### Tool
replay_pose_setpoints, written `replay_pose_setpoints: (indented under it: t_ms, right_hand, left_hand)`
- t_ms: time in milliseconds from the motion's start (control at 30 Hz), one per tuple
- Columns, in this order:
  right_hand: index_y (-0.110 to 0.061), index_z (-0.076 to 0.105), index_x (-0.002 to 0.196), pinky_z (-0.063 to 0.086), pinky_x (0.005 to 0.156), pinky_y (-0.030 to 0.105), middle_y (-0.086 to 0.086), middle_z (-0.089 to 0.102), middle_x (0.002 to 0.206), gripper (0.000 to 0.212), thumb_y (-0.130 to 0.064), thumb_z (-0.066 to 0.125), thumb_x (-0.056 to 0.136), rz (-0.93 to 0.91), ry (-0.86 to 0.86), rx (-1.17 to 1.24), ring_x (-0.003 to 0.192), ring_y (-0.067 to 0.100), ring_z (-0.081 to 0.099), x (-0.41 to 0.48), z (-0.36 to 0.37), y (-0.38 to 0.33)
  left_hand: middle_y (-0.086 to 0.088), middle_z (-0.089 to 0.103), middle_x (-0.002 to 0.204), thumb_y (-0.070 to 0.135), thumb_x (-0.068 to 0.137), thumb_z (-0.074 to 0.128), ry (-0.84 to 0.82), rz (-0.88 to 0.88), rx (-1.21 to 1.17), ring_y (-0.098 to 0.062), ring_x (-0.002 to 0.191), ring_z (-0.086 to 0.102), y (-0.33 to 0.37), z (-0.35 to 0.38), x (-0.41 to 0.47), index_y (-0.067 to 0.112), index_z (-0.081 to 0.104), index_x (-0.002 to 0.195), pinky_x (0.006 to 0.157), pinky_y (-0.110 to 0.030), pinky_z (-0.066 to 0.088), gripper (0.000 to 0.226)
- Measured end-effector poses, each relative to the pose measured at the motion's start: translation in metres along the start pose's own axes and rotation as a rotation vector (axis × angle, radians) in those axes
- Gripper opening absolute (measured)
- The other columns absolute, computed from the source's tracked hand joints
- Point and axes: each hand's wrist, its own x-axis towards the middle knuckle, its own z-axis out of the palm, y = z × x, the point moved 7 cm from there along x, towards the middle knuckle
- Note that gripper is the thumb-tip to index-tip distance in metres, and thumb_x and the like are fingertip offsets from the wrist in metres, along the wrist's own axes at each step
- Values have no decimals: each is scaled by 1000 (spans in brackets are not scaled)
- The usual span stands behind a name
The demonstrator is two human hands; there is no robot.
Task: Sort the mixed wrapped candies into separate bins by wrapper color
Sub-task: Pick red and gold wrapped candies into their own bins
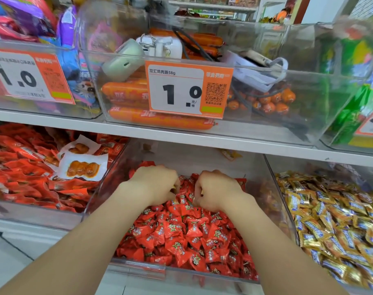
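Observation:
A clear plastic bin (pixel 138 267) on the lower shelf is heaped with red-wrapped candies (pixel 181 235). Both hands are sunk into the pile near its back. My left hand (pixel 155 184) has its fingers curled down into the candies, and a small yellowish wrapper shows at its fingertips. My right hand (pixel 215 188) is also curled, knuckles up, with its fingertips buried among the red wrappers. What each hand holds is hidden by the fingers. The bin of gold-wrapped candies (pixel 334 226) stands directly to the right.
To the left, a bin of red snack packets (pixel 32 177) with two white-backed packs on top. The upper shelf (pixel 181 135) overhangs, carrying a bin of orange sausages (pixel 160 120) with a price tag (pixel 187 90), chargers and cables. A green-packet bin (pixel 355 107) sits at upper right.

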Motion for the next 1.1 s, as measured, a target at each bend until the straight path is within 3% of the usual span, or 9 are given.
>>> replay_pose_setpoints:
  t_ms: [67, 167, 300, 433, 567, 733, 833, 967, 1100]
  right_hand:
    - [-28, 74, 104, 59, 92, 41, -1, 69, 113, 31, -50, 81, 82, -8, -94, 14, 106, 23, 66, 0, 4, -1]
    - [-23, 67, 121, 57, 92, 40, 2, 65, 118, 52, -54, 80, 81, 15, -148, -49, 107, 26, 65, -2, 2, 3]
    - [-21, 60, 121, 60, 90, 40, 0, 63, 112, 68, -56, 84, 68, 55, -180, -46, 102, 25, 64, -1, 2, 7]
    - [-21, 60, 108, 59, 82, 34, -1, 64, 102, 57, -48, 88, 67, 85, -150, -9, 94, 24, 66, 2, -4, 9]
    - [-18, 60, 124, 58, 87, 37, 9, 65, 123, 46, -29, 79, 84, 196, 38, 0, 111, 32, 67, 3, -17, 28]
    - [-21, 64, 123, 60, 88, 39, 9, 63, 123, 40, -24, 77, 85, 188, 98, 41, 111, 34, 67, 9, -12, 26]
    - [-23, 62, 129, 58, 91, 40, 7, 61, 127, 48, -29, 78, 84, 149, 70, 11, 114, 32, 65, 11, 0, 19]
    - [-17, 61, 127, 52, 80, 36, 9, 61, 125, 45, -24, 77, 86, 176, 106, -40, 113, 34, 66, 12, 1, 18]
    - [-14, 57, 129, 49, 78, 37, 10, 61, 125, 44, -18, 75, 89, 228, 123, -90, 114, 34, 65, 8, -3, 20]
  left_hand:
    - [5, 64, 125, 48, 90, 76, -51, 25, 15, -22, 119, 60, 3, 6, 4, 45, 70, 122, 93, -39, 53, 32]
    - [11, 66, 110, 44, 86, 81, -25, 28, 3, -18, 110, 62, 1, 8, 10, 38, 74, 99, 85, -36, 53, 15]
    - [2, 54, 92, 48, 93, 58, 23, -6, -44, -26, 93, 61, -4, 5, 10, 27, 49, 81, 73, -35, 48, 26]
    - [0, 54, 86, 55, 90, 47, 111, -30, -123, -26, 82, 55, -3, -12, 2, 24, 45, 80, 69, -36, 46, 32]
    - [0, 58, 85, 47, 89, 55, 166, -6, -241, -23, 82, 58, -3, -20, -4, 24, 52, 83, 75, -40, 55, 24]
    - [14, 72, 96, 28, 97, 58, 156, 61, -267, -12, 92, 68, -3, -12, -8, 34, 73, 108, 87, -34, 58, 20]
    - [16, 74, 96, 43, 100, 61, 158, 86, -284, -9, 92, 67, -3, -10, -9, 39, 74, 97, 87, -38, 57, 14]
    - [17, 69, 87, 48, 88, 77, 44, 65, -248, -8, 88, 65, 2, -4, -13, 38, 75, 79, 75, -34, 55, 14]
    - [18, 66, 84, 44, 76, 86, -31, 72, -192, -1, 87, 58, 4, -4, -20, 42, 79, 88, 77, -34, 57, 14]
